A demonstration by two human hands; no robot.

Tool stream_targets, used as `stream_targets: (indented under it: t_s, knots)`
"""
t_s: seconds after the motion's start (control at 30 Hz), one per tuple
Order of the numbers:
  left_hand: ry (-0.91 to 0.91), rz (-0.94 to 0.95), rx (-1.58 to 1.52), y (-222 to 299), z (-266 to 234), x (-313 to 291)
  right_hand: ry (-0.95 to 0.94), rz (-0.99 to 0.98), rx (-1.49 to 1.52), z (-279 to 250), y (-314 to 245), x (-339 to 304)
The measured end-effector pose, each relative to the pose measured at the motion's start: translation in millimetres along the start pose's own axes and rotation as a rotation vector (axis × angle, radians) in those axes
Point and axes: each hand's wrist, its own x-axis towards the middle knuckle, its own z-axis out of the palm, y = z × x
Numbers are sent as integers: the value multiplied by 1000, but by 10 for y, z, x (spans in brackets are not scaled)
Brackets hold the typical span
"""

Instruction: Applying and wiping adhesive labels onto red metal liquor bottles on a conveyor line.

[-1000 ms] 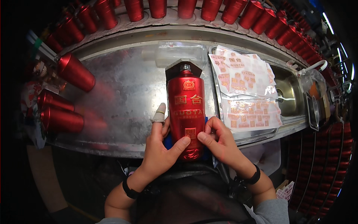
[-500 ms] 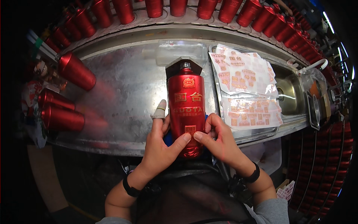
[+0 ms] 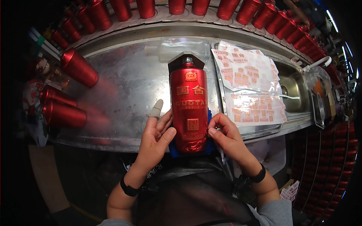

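Note:
A shiny red bottle [image 3: 189,107] with gold lettering lies face up before me, its neck pointing away. Its dark neck end rests in a black angular support [image 3: 175,64]. Part of a blue cloth [image 3: 174,150] shows under its near end. At the bottle's left side is my left hand [image 3: 156,137], open, thumb and fingers apart, with a pale finger cover on the index finger. Close to the lower right side, my right hand [image 3: 226,135] has thumb and index finger pinched together; whatever lies between them is hidden.
Printed transfer sheets [image 3: 247,71] lie on a tray at right, beside a sink [image 3: 292,94] with a white tap [image 3: 318,64]. A clear glass bottle [image 3: 181,49] lies beyond the support. Red bottles [image 3: 64,113] lie at left; others stand on a conveyor [image 3: 166,15] behind.
Both thumbs have come off the bottle's lower front. My left hand has opened and shifted left; my right has moved to the bottle's right edge. The conveyor bottles have shifted.

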Motion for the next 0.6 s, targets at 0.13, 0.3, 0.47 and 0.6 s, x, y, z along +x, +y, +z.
stream_targets:
  t_s: [0.13, 0.3, 0.47, 0.6]
  knots:
    - [11, 43, 134, -42, 67, -47, 42, -26, -87, 76, -67, -14]
    - [22, 82, 161, -68, 64, -54, 51, -89, -178, 125, -29, 1]
    - [15, 119, 189, -94, -33, -85, 52, -77, -188, 194, -6, -14]
    - [-10, 141, 205, -65, -98, -125, 53, -44, -114, 244, -17, -26]
